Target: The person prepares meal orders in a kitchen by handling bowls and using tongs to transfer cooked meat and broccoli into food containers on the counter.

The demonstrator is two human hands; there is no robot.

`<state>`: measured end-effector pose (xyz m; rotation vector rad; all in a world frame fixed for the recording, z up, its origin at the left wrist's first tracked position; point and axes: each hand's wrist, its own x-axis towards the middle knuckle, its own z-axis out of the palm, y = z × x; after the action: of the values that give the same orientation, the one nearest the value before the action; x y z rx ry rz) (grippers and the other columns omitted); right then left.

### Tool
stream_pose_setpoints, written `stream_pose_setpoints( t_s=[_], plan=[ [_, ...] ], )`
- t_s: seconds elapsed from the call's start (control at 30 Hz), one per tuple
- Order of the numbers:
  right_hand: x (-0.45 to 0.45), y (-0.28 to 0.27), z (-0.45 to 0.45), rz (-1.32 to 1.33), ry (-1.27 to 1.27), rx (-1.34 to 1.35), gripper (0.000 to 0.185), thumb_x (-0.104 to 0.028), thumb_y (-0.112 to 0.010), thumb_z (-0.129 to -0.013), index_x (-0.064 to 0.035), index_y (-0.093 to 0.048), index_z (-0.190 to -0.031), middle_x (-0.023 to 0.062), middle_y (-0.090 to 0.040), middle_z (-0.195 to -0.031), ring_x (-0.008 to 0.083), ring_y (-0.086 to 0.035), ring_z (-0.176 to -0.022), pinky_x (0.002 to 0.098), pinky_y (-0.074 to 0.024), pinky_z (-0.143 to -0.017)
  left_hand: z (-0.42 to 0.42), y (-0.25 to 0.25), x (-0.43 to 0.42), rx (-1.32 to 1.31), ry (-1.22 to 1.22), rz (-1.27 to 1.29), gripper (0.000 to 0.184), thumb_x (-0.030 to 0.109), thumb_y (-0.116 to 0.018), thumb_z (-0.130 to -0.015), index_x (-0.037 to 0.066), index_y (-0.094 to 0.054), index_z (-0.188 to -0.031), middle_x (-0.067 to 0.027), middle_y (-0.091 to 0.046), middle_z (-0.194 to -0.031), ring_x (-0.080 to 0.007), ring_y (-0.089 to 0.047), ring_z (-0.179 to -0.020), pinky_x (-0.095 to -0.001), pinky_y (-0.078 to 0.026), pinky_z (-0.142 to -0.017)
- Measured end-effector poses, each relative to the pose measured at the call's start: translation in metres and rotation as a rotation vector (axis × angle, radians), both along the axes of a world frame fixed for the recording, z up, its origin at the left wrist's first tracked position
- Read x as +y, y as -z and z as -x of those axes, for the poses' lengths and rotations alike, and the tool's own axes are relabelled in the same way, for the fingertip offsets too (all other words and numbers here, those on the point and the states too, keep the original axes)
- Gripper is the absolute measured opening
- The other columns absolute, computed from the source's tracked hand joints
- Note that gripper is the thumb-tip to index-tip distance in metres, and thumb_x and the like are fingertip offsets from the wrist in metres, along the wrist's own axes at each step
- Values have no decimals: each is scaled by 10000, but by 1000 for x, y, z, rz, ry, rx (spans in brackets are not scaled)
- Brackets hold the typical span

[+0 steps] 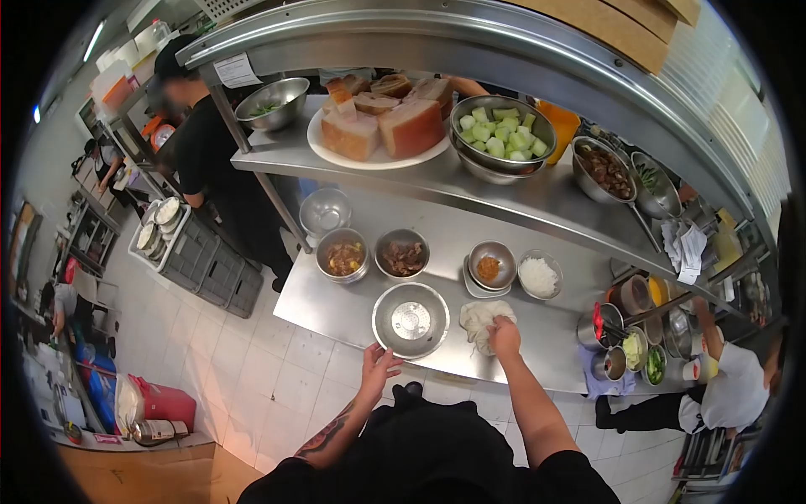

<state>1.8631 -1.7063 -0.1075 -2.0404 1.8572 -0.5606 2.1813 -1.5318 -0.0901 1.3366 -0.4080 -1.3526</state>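
Observation:
An empty metal bowl (pixel 410 320) stands at the front edge of the steel counter. My left hand (pixel 380 368) is at its near rim, fingers curled against the edge. To the right of the bowl, my right hand (pixel 504 334) grips a crumpled whitish cloth (pixel 477 323) lying on the counter. Just behind are a bowl of dark meat pieces (pixel 403 254), a bowl of brownish food (pixel 342 255), a small bowl with orange-brown paste (pixel 489 267) on a scale-like base, and a bowl of white grains or shreds (pixel 539 275).
An overhead shelf (pixel 378 178) holds a plate of large pork blocks (pixel 382 126), a bowl of cut green vegetable (pixel 504 134) and other bowls. Pots and sauces (pixel 600 326) crowd the right end. Co-workers stand at left (pixel 222 160) and right (pixel 735 386). Grey crates (pixel 210 269) stand left.

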Motion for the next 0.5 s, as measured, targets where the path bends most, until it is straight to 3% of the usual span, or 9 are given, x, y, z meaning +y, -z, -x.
stream_pose_setpoints(
  t_s=[0.17, 0.5],
  plan=[
    [0, 5, 5, 15, -23, -10, 197, -78, -689, -808, -41, -671, -1001, 187, -665, -1068, 401, -639, -986, 468, -523, -842, -6, 6, 3, -15, 9, 24, 621, 331, -599, -1013, 34, -274, -1450, -194, -492, -1364, -260, -659, -1079, -388, -582, -799],
    [5, 12, 12, 32, -9, -78, 283, 42, -598, -760, -4, -673, -1029, 223, -661, -1054, 421, -634, -984, 450, -525, -866, -14, 8, -6, -72, 5, 26, 564, 335, -544, -1037, 53, -293, -1457, -168, -523, -1328, -260, -644, -1076, -409, -579, -811]
  ],
)
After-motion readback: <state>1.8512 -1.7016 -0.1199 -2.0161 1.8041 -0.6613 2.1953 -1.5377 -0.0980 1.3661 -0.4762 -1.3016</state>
